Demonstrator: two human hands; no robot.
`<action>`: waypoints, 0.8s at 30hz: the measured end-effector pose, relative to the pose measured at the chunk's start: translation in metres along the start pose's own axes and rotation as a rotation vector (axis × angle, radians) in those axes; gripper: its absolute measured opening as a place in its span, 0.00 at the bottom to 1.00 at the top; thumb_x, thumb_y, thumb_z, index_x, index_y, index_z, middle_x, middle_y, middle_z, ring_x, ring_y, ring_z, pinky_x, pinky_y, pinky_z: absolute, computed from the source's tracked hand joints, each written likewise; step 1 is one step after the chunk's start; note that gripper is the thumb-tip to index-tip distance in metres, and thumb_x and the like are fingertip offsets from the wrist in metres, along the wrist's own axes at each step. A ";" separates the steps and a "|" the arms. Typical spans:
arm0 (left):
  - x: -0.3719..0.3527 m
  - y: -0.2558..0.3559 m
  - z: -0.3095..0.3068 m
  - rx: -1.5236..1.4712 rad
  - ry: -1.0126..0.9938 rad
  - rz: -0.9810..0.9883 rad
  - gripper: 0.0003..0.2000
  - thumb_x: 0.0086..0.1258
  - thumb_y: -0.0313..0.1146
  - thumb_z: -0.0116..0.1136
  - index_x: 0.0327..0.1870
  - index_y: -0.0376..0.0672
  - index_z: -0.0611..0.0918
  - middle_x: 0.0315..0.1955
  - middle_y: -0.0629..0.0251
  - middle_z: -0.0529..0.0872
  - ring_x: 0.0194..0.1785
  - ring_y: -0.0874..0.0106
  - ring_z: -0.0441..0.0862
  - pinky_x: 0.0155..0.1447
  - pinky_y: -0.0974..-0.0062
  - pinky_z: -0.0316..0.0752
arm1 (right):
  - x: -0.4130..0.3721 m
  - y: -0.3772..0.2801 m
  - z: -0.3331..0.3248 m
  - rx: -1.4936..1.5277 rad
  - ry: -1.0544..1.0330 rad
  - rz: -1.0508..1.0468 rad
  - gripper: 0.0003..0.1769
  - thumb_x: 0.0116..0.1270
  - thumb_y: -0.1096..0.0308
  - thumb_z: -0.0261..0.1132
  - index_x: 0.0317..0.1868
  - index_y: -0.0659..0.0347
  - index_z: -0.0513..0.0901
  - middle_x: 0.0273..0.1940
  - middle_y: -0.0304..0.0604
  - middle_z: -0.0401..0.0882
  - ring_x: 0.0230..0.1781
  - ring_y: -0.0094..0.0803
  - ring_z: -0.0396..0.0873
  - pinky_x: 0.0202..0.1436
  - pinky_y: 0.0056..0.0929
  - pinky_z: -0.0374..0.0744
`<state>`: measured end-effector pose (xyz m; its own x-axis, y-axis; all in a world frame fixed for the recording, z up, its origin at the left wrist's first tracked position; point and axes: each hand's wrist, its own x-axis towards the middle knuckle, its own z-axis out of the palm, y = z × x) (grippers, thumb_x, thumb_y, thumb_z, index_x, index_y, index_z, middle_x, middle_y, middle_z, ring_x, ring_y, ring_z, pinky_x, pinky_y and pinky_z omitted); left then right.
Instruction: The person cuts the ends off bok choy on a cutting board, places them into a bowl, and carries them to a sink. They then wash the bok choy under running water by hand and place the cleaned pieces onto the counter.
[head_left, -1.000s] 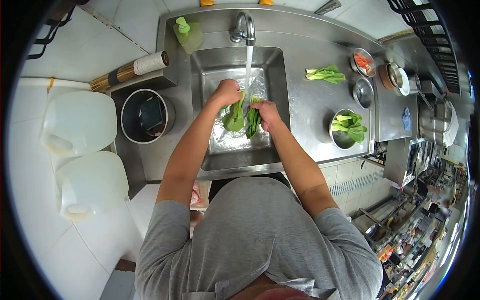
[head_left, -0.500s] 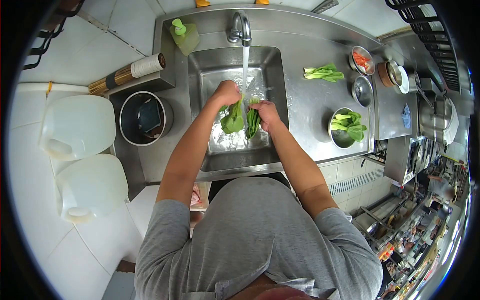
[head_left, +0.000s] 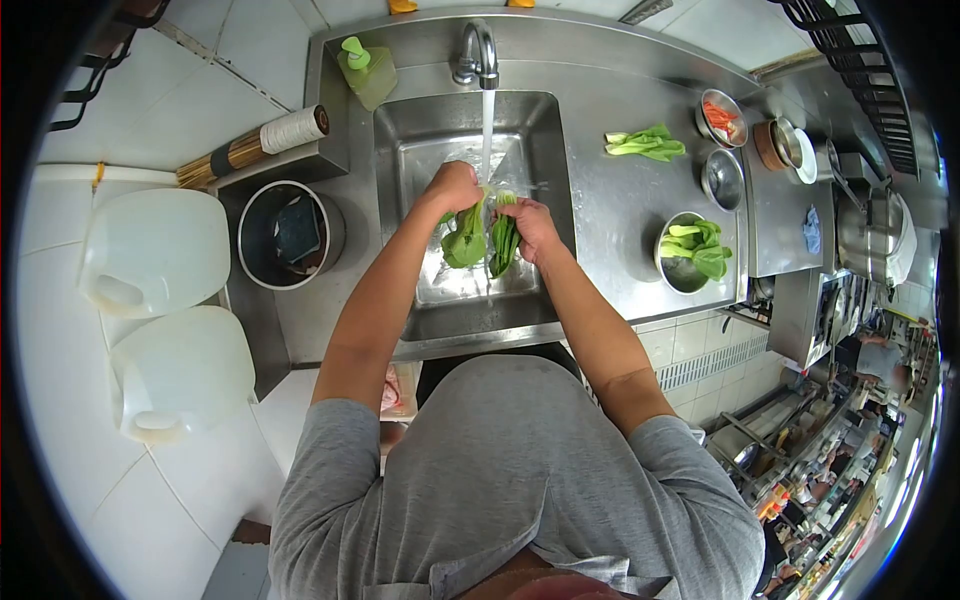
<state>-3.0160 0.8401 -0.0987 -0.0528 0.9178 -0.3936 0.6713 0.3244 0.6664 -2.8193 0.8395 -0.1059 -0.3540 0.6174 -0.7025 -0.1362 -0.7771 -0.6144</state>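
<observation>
Water runs from the metal faucet [head_left: 480, 55] into the steel sink [head_left: 410, 120]. Over the basin, my left hand [head_left: 455, 187] is closed on leafy greens [head_left: 465, 242] that hang down beside the stream. My right hand [head_left: 532, 226] grips another bunch of greens [head_left: 504, 240] just to the right. Both bunches hang close together, with the water falling between my hands. On the counter to the right lies a loose green vegetable [head_left: 645, 143]. A metal bowl [head_left: 684, 278] nearer the front edge holds more greens [head_left: 708, 252].
A soap bottle [head_left: 369, 78] stands behind the sink's left corner. Left of the sink is a round metal pot [head_left: 335, 240]. Small bowls, one with red pieces [head_left: 718, 118] and one metal [head_left: 723, 180], stand at the back right. Other people [head_left: 876, 360] are far right.
Both hands keep their hold over the sink, and the greens have shifted only slightly. The view has moved a little.
</observation>
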 end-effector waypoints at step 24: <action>-0.011 0.011 -0.022 -0.311 -0.217 -0.046 0.09 0.61 0.25 0.61 0.38 0.29 0.85 0.25 0.57 0.88 0.26 0.72 0.86 0.30 0.71 0.81 | -0.026 -0.010 0.024 0.030 -0.115 -0.033 0.23 0.51 0.83 0.66 0.51 0.73 0.76 0.42 0.54 0.83 0.39 0.43 0.86 0.45 0.44 0.88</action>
<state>-3.0242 0.8384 -0.0735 0.1019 0.8416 -0.5304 0.4139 0.4490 0.7919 -2.8309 0.8285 -0.0731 -0.4519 0.6263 -0.6352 -0.1768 -0.7608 -0.6244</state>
